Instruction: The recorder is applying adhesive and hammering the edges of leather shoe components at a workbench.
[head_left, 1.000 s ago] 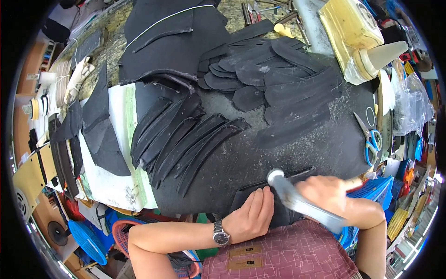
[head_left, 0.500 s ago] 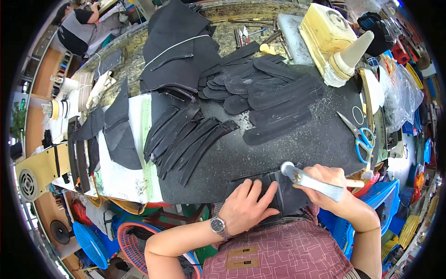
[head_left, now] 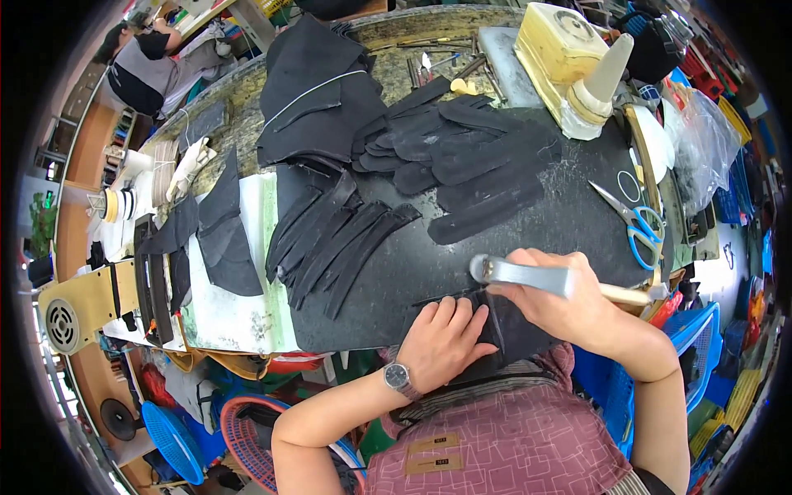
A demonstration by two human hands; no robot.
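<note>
My right hand (head_left: 568, 304) grips a hammer (head_left: 532, 277) with a shiny metal head and a wooden handle. Its round face is held above the black mat at the table's front edge. My left hand (head_left: 450, 337) lies flat with fingers stretched over a black leather-like piece (head_left: 513, 332), pressing it against the table edge by my lap. A seam or fold runs along that piece beside my thumb. Part of it is hidden under both hands. Beyond my hands lie curved black strips (head_left: 334, 239) and a pile of rounded black pieces (head_left: 487, 157).
Blue-handled scissors (head_left: 634, 223) lie at the right. A yellow machine-like block with a pale cone (head_left: 606, 74) stands at the back right. Larger black panels (head_left: 309, 107) are stacked at the back left. Plastic baskets (head_left: 169, 437) stand below the table. A person (head_left: 148, 66) sits far left.
The hammer in my right hand has risen and shifted up and left, away from the black piece. My left hand stays on the piece, its fingers drawn closer together. The whole view has shifted slightly.
</note>
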